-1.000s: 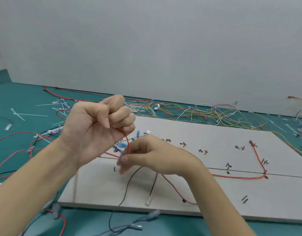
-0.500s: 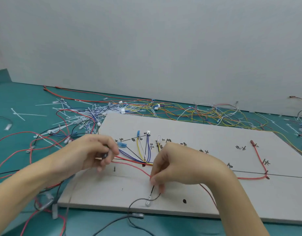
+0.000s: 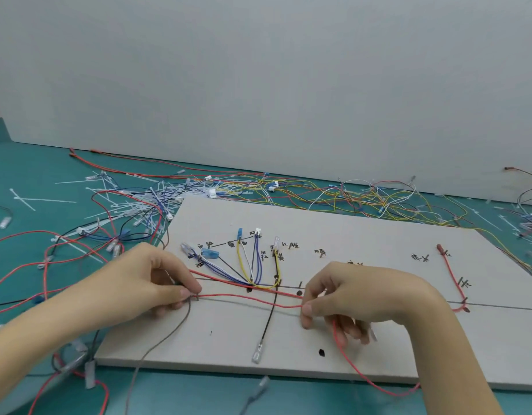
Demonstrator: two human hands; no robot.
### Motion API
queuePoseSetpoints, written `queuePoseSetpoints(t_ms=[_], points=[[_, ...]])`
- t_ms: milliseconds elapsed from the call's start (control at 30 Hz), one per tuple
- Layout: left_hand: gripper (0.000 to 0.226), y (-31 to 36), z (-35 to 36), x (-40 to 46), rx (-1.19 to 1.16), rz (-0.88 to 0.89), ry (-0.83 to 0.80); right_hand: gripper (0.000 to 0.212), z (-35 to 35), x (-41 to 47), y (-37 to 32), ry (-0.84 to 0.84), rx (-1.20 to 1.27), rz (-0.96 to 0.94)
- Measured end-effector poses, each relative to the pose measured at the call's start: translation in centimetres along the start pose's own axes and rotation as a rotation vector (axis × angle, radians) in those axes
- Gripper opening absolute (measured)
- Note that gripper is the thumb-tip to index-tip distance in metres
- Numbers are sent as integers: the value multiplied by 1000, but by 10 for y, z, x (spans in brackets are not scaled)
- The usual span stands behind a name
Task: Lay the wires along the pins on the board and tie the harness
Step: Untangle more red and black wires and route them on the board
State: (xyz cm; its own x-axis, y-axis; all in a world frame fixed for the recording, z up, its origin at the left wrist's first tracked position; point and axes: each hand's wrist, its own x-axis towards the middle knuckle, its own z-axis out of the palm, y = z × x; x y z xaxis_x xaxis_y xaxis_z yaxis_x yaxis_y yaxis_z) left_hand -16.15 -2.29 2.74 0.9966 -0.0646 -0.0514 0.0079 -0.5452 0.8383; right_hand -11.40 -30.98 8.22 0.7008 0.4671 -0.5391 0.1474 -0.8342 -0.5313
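Note:
A pale harness board (image 3: 363,235) with pins and handwritten labels lies on the teal table. Blue, white, yellow and black wires (image 3: 252,265) fan down from connectors and join along a drawn line. My left hand (image 3: 156,283) pinches a red wire (image 3: 249,298) and a grey wire at a pin near the board's left edge. My right hand (image 3: 348,298) pinches the same red wire further right, holding it stretched across the board. The red wire's slack loops below my right hand over the front edge. Another red wire (image 3: 452,274) runs down the board's right side.
Loose wires (image 3: 378,199) in many colours pile behind the board. White cable ties (image 3: 138,205) and red wires are scattered at the left. A black wire with a clear terminal (image 3: 257,354) hangs down the board's middle. A grey wall stands close behind.
Both hands came down from mid-air to the board, then spread apart. The red wire went from a raised loop to a stretch along the board between them.

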Motion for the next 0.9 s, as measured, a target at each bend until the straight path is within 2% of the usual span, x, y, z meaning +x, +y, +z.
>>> queuePoseSetpoints(t_ms=[67,133,267,400,467,533,600,633,733,800,900], points=[[32,3,0,1,209,76,36,22,-3,-3,3,-8,-19,19],[35,6,2,0,299,124,77,22,-5,-6,6,33,-27,15],[24,9,6,-4,427,272,144,23,-7,-1,11,250,103,-75],[20,13,18,-14,727,449,122,19,-1,11,14,425,210,-127],[34,20,26,-17,835,448,141,17,4,17,14,481,236,-118],[46,31,34,-11,955,364,166,16,6,21,15,528,232,-112],[42,36,43,-3,1047,281,203,14,7,22,15,556,233,-117],[37,41,46,0,1079,234,209,13,7,22,15,567,244,-124],[29,39,47,9,1126,371,266,11,10,23,14,582,268,-135],[19,27,47,15,1139,462,246,11,13,24,14,573,253,-121],[32,10,49,21,1037,519,144,11,14,24,16,547,226,-91]])
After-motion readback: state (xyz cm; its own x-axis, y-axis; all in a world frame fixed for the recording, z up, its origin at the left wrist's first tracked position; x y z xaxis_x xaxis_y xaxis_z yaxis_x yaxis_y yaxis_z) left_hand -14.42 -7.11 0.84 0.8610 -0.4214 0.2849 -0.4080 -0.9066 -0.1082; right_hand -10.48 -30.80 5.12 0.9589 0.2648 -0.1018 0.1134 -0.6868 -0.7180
